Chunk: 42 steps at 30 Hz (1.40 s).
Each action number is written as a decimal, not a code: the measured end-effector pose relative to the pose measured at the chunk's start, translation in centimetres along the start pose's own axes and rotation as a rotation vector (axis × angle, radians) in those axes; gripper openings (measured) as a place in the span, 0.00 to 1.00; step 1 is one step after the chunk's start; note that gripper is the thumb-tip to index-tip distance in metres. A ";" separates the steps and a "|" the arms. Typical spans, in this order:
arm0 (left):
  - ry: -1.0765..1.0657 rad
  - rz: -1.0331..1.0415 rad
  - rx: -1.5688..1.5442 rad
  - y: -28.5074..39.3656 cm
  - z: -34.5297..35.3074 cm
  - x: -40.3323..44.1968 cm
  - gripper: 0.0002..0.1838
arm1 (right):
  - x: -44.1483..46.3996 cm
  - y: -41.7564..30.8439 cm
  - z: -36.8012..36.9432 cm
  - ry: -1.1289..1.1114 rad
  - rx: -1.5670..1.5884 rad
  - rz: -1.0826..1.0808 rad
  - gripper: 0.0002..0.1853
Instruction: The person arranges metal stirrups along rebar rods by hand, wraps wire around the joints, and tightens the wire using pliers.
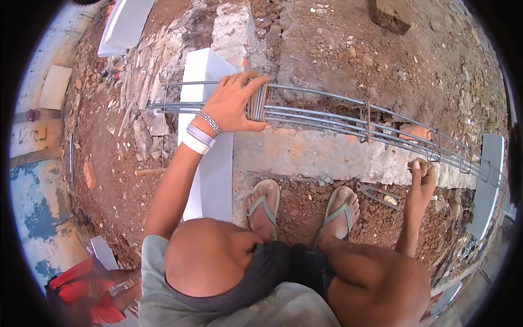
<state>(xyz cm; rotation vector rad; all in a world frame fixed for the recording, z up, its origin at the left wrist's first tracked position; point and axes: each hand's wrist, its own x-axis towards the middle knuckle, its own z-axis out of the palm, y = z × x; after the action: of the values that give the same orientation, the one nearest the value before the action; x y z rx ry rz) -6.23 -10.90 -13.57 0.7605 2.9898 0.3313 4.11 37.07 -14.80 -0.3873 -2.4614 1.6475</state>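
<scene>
My left hand [234, 103] spans a tight stack of bent steel stirrups [258, 104], its thumb on the near side and fingers on the far side. The stirrups sit around long steel rebars [321, 117] that run across in front of me. Farther right along the bars, a single stirrup [365, 121] stands apart, with others beyond it. My right hand [422, 177] is closed just on the near side of the bars at the right. Its fingertips are pressed together, and anything in them is too small to make out.
The bars rest across white foam-like blocks [210, 169] at left and right [486, 188]. Pincers [381, 196] lie on the soil by my right foot. A low concrete strip [305, 155] runs below the bars. A wood block [390, 15] lies beyond. Another person [90, 291] is lower left.
</scene>
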 end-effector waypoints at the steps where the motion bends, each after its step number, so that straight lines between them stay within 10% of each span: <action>1: -0.011 -0.002 -0.013 -0.2 -0.1 0.0 0.58 | -0.1 -0.1 0.1 -0.009 0.039 -0.002 0.09; 19: -0.042 0.026 0.011 -3.5 -1.1 -1.8 0.56 | -1.5 -2.7 2.0 -0.129 -0.124 -0.057 0.10; 29: 0.072 0.028 0.056 -2.8 0.4 -2.6 0.54 | 4.1 -12.7 13.1 -0.738 -0.483 -0.857 0.26; 39: 0.075 -0.007 -0.009 -4.3 0.2 -3.7 0.55 | 6.5 -13.4 21.3 -0.765 -0.685 -1.009 0.38; 42: 0.093 -0.007 0.025 -4.8 0.5 -3.8 0.52 | 6.6 -11.4 22.7 -0.930 -0.782 -0.765 0.38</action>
<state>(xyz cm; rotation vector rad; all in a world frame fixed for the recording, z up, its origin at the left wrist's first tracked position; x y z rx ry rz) -5.11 -16.72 -15.10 0.7572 3.0883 0.3382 -9.72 14.83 -13.10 1.3782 -3.1029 0.5125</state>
